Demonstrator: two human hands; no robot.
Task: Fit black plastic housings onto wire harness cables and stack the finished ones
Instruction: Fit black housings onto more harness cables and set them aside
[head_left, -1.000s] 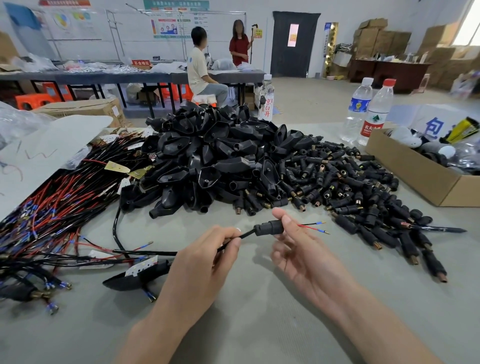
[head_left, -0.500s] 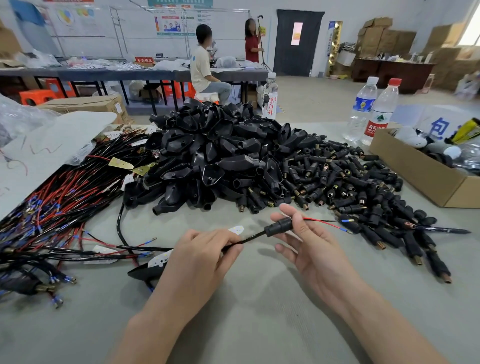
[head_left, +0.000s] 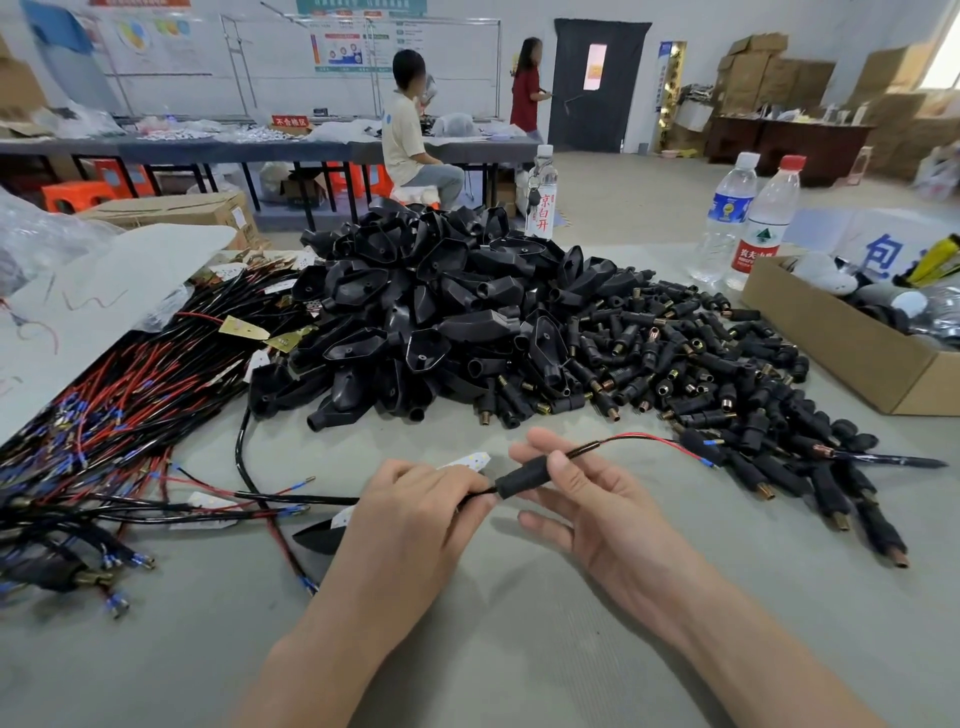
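Observation:
My left hand (head_left: 415, 519) pinches a black harness cable (head_left: 291, 499) just left of a small black cylindrical housing (head_left: 522, 477). My right hand (head_left: 597, 509) pinches that housing between thumb and forefinger, other fingers spread. Red and black wire ends (head_left: 654, 441) with a blue terminal stick out to the right of the housing. A large black shell housing (head_left: 319, 538) lies on the table beneath my left hand, partly hidden. A big heap of black shell housings (head_left: 441, 312) sits mid-table, with a spread of small cylindrical housings (head_left: 701, 364) to its right.
A tangle of red and black harness cables (head_left: 104, 415) covers the left side. An open cardboard box (head_left: 852, 348) stands at right, three water bottles (head_left: 763, 223) behind the piles. White sheet (head_left: 104, 291) at far left. Two people are at a far table.
The small housing has slid further left along the cable, so more of the wire ends show on its right. Both hands have shifted slightly.

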